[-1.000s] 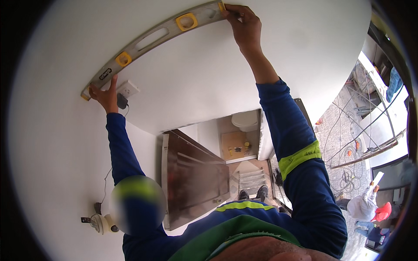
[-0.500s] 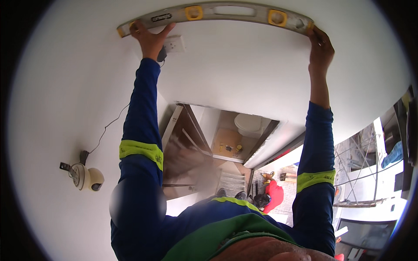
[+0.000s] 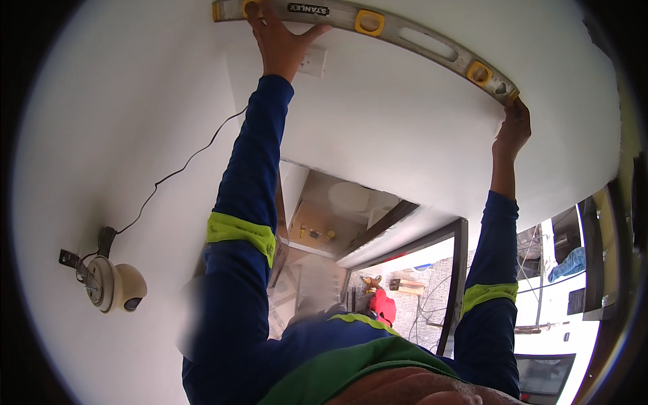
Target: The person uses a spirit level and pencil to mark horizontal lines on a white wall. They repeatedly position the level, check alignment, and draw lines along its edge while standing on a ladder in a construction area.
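Note:
A long grey spirit level (image 3: 390,28) with yellow-framed vials lies against the white wall above my head, spanning both my raised arms. My left hand (image 3: 280,42) grips it near its left end, fingers over its face and thumb stretched out along the lower edge. At the other end, my right hand (image 3: 513,128) holds the tip from below, its fingers closed round the corner. The level's right end sits lower in the picture than its left. Just beneath the level, beside my left wrist, a white wall socket (image 3: 314,62) is partly covered.
A round white camera-like device (image 3: 111,285) hangs on the left wall, with a black cable (image 3: 181,169) running up from it. Below are a doorway with a toilet (image 3: 349,197), a large glazed opening, and a person in red (image 3: 383,307) outside.
The view has turned, and the level now slopes down to the right in the picture. Both hands remain on it. The brown door is now mostly hidden by my left arm.

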`<state>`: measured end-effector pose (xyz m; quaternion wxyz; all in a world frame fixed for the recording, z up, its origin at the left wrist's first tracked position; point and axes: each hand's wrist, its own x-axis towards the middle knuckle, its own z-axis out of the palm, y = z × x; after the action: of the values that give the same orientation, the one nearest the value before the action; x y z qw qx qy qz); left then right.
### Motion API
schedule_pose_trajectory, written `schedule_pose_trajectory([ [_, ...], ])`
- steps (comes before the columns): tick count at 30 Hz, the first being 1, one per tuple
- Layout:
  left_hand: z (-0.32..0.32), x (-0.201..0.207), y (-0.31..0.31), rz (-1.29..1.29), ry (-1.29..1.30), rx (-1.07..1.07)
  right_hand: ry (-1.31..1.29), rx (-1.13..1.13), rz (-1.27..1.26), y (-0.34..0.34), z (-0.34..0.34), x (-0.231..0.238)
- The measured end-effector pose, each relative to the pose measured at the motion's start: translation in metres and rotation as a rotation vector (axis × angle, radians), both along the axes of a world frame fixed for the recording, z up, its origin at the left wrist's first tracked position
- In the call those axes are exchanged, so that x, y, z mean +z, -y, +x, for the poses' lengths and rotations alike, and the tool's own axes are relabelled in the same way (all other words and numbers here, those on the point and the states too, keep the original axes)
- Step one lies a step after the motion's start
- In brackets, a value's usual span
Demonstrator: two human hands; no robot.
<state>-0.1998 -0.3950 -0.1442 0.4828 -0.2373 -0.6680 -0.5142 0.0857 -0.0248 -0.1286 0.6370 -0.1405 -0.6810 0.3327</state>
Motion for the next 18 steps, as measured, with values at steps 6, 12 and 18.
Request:
schedule_pose_trajectory([
  [6,-0.005,-0.005,-0.003,-0.223,-0.028,0.242,0.001,-0.018,0.003,-0.003,-0.001,-0.003],
  [12,-0.002,-0.004,-0.002,-0.132,-0.029,0.040,-0.059,0.088,-0.109,0.008,-0.002,-0.001],
  [18,-0.003,0.000,0.000,-0.169,0.026,0.018,-0.120,0.158,-0.151,0.016,-0.003,0.000],
])
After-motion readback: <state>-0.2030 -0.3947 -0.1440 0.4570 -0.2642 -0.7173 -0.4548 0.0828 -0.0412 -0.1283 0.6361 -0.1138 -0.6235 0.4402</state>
